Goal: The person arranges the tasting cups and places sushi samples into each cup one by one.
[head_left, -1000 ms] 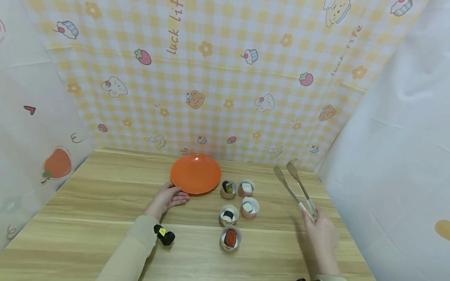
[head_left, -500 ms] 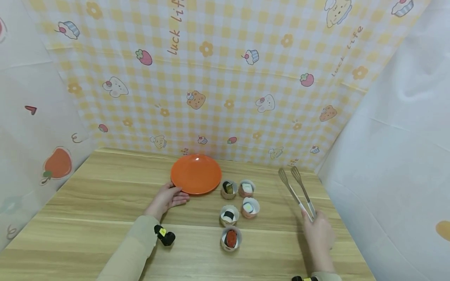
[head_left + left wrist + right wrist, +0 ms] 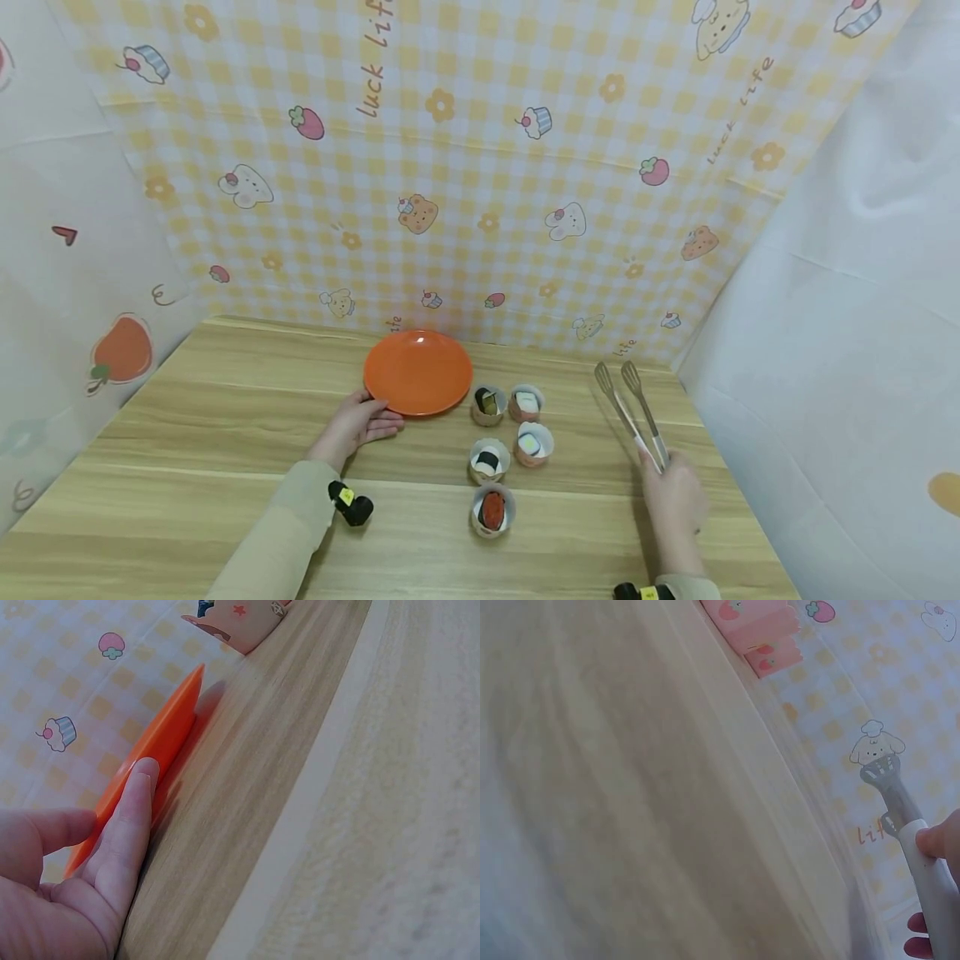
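An orange plate lies at the back of the table, left of the middle. At its near left rim my left hand pinches it; in the left wrist view the thumb is on the upper side and the fingers reach under it. My right hand grips the white handles of metal tongs, whose two slotted ends point away from me and stand apart with nothing between them. Several paper cups hold one sushi piece each, among them a red-topped one and a white one with a black band.
The cups stand close together between the plate and the tongs on the wood-grain table. Behind rises a yellow checked cloth, and white cloths close off both sides. A black wrist camera sits on the left sleeve.
My right hand has shifted slightly left, while the tongs' tips have come a little right and nearer to me. The left hand, plate and cups have stayed put.
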`<state>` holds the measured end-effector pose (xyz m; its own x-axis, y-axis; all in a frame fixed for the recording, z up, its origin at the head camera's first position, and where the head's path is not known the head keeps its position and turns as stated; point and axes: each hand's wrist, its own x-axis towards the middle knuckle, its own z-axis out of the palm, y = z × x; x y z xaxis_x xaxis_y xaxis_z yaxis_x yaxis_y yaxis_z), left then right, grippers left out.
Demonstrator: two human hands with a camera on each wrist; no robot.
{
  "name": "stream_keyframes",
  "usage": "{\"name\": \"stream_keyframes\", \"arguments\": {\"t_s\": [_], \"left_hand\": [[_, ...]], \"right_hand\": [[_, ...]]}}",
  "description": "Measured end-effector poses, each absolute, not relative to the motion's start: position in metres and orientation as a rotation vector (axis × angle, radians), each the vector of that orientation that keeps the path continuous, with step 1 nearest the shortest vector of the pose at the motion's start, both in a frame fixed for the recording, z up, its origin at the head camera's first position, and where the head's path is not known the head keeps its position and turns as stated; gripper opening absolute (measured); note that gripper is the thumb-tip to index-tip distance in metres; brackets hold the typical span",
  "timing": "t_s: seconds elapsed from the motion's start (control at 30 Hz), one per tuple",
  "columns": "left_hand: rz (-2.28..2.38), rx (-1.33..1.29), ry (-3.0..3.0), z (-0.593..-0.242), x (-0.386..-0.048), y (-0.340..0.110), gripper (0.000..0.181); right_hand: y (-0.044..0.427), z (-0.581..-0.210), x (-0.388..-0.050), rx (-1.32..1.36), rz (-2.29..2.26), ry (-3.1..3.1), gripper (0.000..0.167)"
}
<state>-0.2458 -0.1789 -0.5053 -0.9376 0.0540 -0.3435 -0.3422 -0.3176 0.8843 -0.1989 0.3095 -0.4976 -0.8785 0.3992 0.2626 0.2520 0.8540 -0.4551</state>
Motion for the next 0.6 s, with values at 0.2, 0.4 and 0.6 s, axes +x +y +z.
{"name": "stream_keyframes", "arguments": {"t_s": [0.2,0.4,0.6], "left_hand": [[2.341,-0.369,1.658,-0.5064,-0.2468,-0.1791,0.046],[2.339,-0.365,1.656,-0.5071,-0.2473,-0.1794,0.047],[2.337,-0.369,1.649,-0.5063,-0.2468,-0.1795,0.048]], "right_hand": [[0.3073,-0.4988,-0.2013,-0.535,0.633,-2.696,0.051],[0.3068,-0.5004,-0.2010,-0.551,0.649,-2.706,0.046],[0.3065,-0.5018,-0.2013,-0.555,0.662,-2.709,0.047]]}}
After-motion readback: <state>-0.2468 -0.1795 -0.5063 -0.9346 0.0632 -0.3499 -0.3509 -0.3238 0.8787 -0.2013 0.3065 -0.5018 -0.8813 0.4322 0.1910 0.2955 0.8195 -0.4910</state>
